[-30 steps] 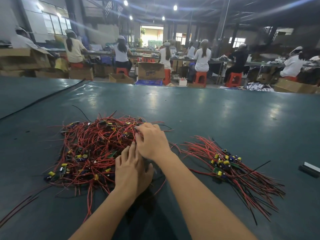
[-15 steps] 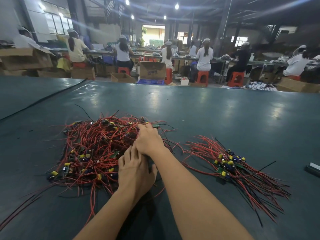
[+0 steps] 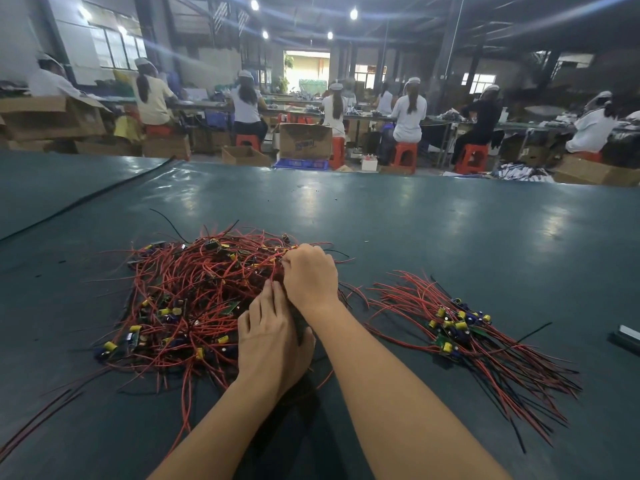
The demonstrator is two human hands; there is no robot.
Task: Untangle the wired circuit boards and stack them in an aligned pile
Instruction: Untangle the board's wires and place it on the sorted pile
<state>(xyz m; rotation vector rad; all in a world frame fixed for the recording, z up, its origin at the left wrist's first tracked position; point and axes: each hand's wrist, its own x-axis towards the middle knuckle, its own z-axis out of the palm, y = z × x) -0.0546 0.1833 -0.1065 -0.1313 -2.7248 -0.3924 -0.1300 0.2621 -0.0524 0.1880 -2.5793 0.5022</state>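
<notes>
A: Moved since last entry: right hand (image 3: pixel 309 278) further up the tangle (image 3: pixel 194 299), toward 12 o'clock; left hand (image 3: pixel 268 336) close behind it, as before.

B: Right hand, state?

A: Fingers curled into the red wires at the tangle's 2 o'clock edge, closed on a few strands. No board visible in the grip.

B: Left hand?

A: Palm down on the tangle's 4 o'clock side, fingers straight and together, tips touching the right hand's heel. Cannot tell whether anything is pinched beneath.

B: Location of items?

A: Tangle: table (image 3: pixel 450 237), 10 o'clock of the hands, boards with yellow capacitors mixed through. Pile (image 3: pixel 457 329): 3 o'clock of the hands, well apart from the tangle, boards bunched together, wires fanning toward 5 o'clock. Dark bar (image 3: pixel 627 337): table's right edge.
</notes>
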